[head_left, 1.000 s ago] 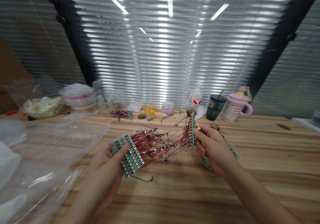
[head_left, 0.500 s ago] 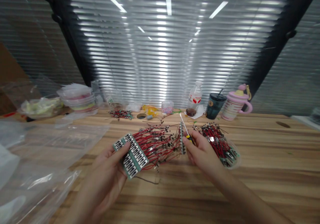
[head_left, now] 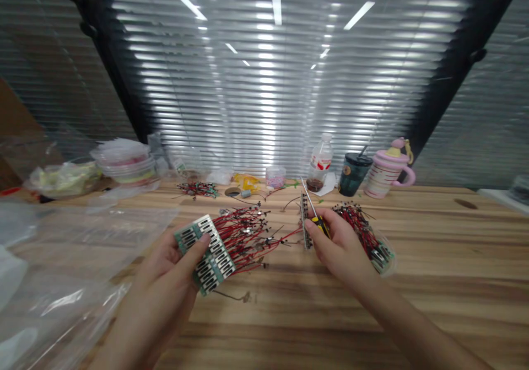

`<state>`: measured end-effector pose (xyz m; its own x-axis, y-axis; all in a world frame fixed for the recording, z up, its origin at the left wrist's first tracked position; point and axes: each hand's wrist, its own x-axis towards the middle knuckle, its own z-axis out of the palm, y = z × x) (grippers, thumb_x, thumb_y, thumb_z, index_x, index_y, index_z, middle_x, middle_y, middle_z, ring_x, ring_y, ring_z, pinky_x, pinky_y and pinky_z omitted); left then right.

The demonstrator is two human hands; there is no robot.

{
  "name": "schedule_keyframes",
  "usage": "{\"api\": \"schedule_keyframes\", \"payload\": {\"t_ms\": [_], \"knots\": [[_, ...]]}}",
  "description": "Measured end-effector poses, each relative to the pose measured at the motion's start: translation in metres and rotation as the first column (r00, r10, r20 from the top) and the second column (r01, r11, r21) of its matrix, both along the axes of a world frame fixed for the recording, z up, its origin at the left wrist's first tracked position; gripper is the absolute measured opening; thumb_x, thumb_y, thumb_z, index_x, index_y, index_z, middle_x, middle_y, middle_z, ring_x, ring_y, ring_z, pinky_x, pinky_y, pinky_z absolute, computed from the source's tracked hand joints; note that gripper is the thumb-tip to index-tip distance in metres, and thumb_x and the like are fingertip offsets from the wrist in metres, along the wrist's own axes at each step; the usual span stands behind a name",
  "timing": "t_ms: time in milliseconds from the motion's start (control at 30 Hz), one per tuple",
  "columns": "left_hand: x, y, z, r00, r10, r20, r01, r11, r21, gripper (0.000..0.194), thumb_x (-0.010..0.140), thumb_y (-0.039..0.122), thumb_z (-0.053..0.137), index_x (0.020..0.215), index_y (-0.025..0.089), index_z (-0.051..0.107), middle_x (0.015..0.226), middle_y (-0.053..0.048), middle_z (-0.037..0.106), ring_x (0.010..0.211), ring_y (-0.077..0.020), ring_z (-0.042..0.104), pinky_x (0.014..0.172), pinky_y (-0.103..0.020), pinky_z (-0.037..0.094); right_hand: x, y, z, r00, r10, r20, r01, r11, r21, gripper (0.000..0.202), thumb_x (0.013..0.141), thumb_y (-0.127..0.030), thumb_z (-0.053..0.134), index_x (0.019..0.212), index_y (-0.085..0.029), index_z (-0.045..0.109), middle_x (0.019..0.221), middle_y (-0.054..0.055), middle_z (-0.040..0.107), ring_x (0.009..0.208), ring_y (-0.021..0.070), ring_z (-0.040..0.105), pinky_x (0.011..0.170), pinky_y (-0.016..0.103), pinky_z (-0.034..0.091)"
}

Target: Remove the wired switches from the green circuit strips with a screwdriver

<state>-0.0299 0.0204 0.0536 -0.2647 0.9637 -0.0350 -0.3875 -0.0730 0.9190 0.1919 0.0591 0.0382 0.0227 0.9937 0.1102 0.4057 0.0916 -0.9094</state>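
Note:
My left hand (head_left: 179, 268) grips a green circuit board panel (head_left: 212, 251) with rows of black-and-white slots, thumb on top. A bundle of red wires (head_left: 239, 232) with small dark ends fans out from its right side. In my right hand (head_left: 336, 243) are a screwdriver (head_left: 319, 225) with a yellow-and-black handle, its shaft pointing up, and a narrow board strip (head_left: 305, 224) lined with small dark parts, held upright. A few red wires reach from the bundle toward this strip; whether they are attached I cannot tell.
Right of my right hand, a clear tray (head_left: 386, 262) holds more wired boards. Along the back stand a plastic bottle (head_left: 320, 163), a dark cup (head_left: 354, 174), a pink mug (head_left: 386, 174) and a small wire pile (head_left: 198, 189). Clear plastic sheeting (head_left: 82, 237) covers the left side.
My hands have drawn apart: the panel and its wires shifted left, the strip slightly right. Most wire ends near the strip now hang away from it.

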Motion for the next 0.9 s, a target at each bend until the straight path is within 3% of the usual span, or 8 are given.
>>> {"api": "schedule_keyframes", "payload": {"t_ms": [133,267,500,667,767,900], "knots": [[0.003,-0.002,0.004,0.988,-0.103,0.118,0.115,0.989,-0.098,0.029,0.079,0.007,0.065,0.107,0.013,0.070,0.110,-0.016,0.070,0.086,-0.0294,0.072,0.075,-0.039,0.061,-0.007,-0.002,-0.008,0.989,0.086,-0.124,-0.096,0.992,-0.080,0.065,0.076,-0.058,0.050,0.118,-0.010,0.051,0.065,0.001,0.046,0.072,-0.0109,0.041,0.065,-0.004,0.030],[0.005,-0.001,0.010,0.974,-0.073,0.215,0.106,0.984,-0.145,0.028,0.084,0.003,0.056,0.107,0.009,0.071,0.108,-0.017,0.071,0.086,-0.0286,0.072,0.077,-0.038,0.061,-0.014,-0.005,-0.007,0.950,0.072,-0.304,-0.144,0.965,-0.221,0.066,0.074,-0.055,0.054,0.121,-0.009,0.047,0.053,-0.004,0.034,0.058,-0.0127,0.034,0.057,-0.004,0.027],[-0.009,0.014,0.016,0.963,0.058,0.262,-0.007,0.982,-0.190,0.035,0.091,0.002,0.047,0.121,0.008,0.063,0.109,-0.016,0.071,0.094,-0.0264,0.071,0.082,-0.035,0.060,-0.013,0.000,-0.001,0.920,-0.001,-0.391,-0.146,0.927,-0.345,0.057,0.083,-0.046,0.040,0.127,-0.012,0.032,0.051,-0.009,0.025,0.036,-0.0069,0.024,0.039,0.007,0.020],[-0.013,0.020,0.009,0.977,0.064,0.204,-0.024,0.981,-0.191,0.032,0.094,0.000,0.037,0.116,-0.002,0.061,0.099,-0.021,0.072,0.085,-0.0277,0.072,0.073,-0.037,0.062,-0.011,0.003,-0.001,0.906,-0.006,-0.422,-0.165,0.915,-0.367,0.054,0.081,-0.045,0.038,0.124,-0.012,0.032,0.052,-0.008,0.022,0.036,-0.0061,0.025,0.038,0.008,0.022],[-0.009,0.019,0.005,0.982,0.058,0.181,-0.024,0.983,-0.184,0.031,0.095,0.001,0.037,0.114,-0.003,0.061,0.097,-0.021,0.072,0.083,-0.0286,0.073,0.069,-0.038,0.062,-0.012,0.002,0.000,0.902,0.013,-0.432,-0.192,0.908,-0.373,0.058,0.078,-0.049,0.041,0.123,-0.013,0.033,0.052,-0.008,0.022,0.036,-0.0062,0.024,0.038,0.008,0.021],[-0.005,0.014,0.003,0.976,-0.011,0.219,0.062,0.972,-0.227,0.032,0.094,0.000,0.039,0.120,-0.003,0.058,0.102,-0.023,0.070,0.087,-0.0304,0.072,0.075,-0.044,0.061,-0.014,-0.003,0.001,0.900,0.048,-0.433,-0.228,0.899,-0.375,0.061,0.074,-0.051,0.046,0.122,-0.014,0.036,0.053,-0.008,0.022,0.036,-0.0065,0.025,0.038,0.007,0.021]]}}
